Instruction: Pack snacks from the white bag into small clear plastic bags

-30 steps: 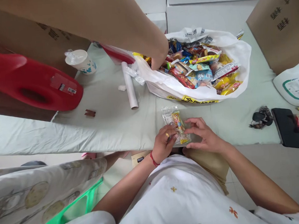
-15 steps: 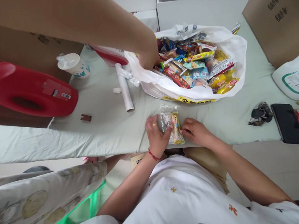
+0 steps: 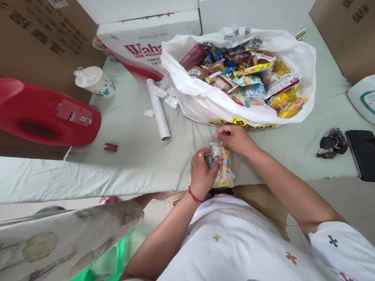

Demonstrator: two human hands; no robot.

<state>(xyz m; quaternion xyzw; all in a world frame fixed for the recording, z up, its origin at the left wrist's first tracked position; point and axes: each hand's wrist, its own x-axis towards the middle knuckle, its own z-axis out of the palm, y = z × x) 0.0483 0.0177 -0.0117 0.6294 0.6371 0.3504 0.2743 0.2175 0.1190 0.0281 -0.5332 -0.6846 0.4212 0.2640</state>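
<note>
A clear plastic bag point(image 3: 230, 176) with two snack packets in it, one whitish and one yellow, lies on the cloth-covered table close to my body. My left hand point(image 3: 203, 171), with a ring and a red bracelet, grips it from the left, its thumb across the front. At the far end of the bag my right hand point(image 3: 237, 139) has fingers closed in a pinch on the clear plastic edge. Just beyond stands a white shopping bag point(image 3: 201, 107), wide open and full of wrapped snacks point(image 3: 251, 81).
Left on the table are a red jug point(image 3: 42, 110), a paper cup point(image 3: 95, 82), a cardboard tube point(image 3: 158, 110) and a brown clip point(image 3: 110, 147). Keys point(image 3: 332, 143), a phone point(image 3: 368, 155) and a white bottle point(image 3: 374, 100) lie right. Boxes point(image 3: 146, 27) line the back. Patterned cloth point(image 3: 59, 246) hangs at lower left.
Another person's arm has withdrawn from the white shopping bag and out of view. My right hand has moved from the clear bag's right side up to its far edge. My left hand stays on it.
</note>
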